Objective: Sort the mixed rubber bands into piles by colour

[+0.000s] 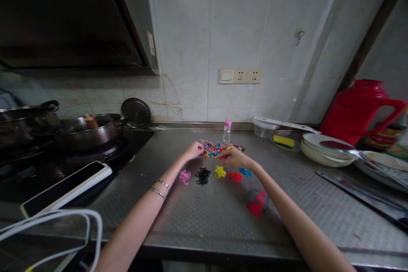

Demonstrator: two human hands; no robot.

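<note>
The metal counter (191, 225) spreads across the lower view, and both forearms reach over it from the near edge, angling inward toward each other. The left forearm (137, 223), with two bracelets (161, 189) near the wrist, slants up and to the right; the right forearm (296, 216) slants up and to the left. The right hand (234, 158) is palm down, bent inward at the wrist, with its fingers reaching leftward and down over the near side of the mixed pile (212, 148) of small, many-coloured loops. Its fingers are bent and partly extended; their tips are too blurred to tell how far apart they are or whether they have hold of a loop. The left hand (194, 150) is at the left end of that pile, the fingers curled in toward the thumb; whether they pinch anything cannot be told. The mixed pile lies on the counter, around and between the hands, just in front of the clear bottle (226, 134) with a pink top. Nearer the person, small single-colour piles form a loose row: the black pile (203, 175), the red pile (235, 177), the yellow pile (220, 171), the blue pile (246, 172) and the pink pile (184, 177).
</note>
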